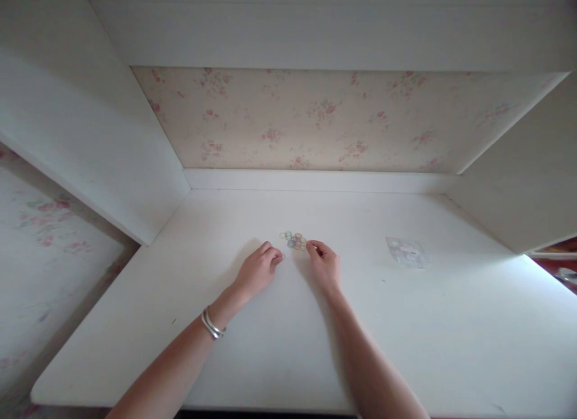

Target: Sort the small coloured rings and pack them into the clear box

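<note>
A small cluster of thin rings [296, 241] in pale yellow, blue-green and pinkish tones lies on the white desk between my hands. Whether they are stiff or stretchy I cannot tell. My left hand [261, 266], with a silver bracelet [211, 323] at the wrist, pinches one small ring [283, 257] between thumb and fingertips, just to the left of the cluster and nearer me. At the cluster's right edge, my right hand [324, 264] is closed in a pinch, its fingertips against the outermost rings. What lies between those fingertips is too small to make out.
A clear plastic bag [408, 252] lies flat on the desk [270, 359] to the right. White side panels [103, 124] and a low back ledge [315, 180] enclose the desktop, with floral wallpaper [288, 118] behind. A tiny dark speck [174, 321] lies at the left.
</note>
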`<state>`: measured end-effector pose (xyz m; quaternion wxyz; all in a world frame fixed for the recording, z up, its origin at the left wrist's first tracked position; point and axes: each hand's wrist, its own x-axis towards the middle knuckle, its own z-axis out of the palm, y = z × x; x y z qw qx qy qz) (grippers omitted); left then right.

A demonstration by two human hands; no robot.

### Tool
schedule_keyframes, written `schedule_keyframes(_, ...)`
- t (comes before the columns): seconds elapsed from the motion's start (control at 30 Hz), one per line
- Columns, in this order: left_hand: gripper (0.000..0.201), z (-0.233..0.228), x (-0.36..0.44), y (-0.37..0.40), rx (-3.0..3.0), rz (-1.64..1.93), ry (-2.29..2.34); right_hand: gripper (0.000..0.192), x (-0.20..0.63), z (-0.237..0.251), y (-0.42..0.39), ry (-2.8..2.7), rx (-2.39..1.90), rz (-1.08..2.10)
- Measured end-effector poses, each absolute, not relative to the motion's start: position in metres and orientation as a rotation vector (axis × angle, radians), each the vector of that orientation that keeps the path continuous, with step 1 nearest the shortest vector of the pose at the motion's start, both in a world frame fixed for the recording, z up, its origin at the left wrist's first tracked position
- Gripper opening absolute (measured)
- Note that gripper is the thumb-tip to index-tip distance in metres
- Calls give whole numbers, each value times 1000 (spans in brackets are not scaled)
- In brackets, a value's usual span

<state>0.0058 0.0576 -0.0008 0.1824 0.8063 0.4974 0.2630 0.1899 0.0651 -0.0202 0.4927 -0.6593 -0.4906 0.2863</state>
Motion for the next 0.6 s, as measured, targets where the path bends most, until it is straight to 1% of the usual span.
schedule_keyframes(0.2, 20, -9, -31, 34, 2146, 879, 1383, 43, 190, -23, 67, -1240, -1629, 686)
schedule_keyframes(0.43, 23, -17, -34, 32, 2228, 768, 1347, 47, 189, -24, 67, -1278, -1644, 643)
schedule_keyframes(0.6, 23, -18, -34, 32, 2279, 704, 1367, 44, 189, -25, 67, -1289, -1656, 646)
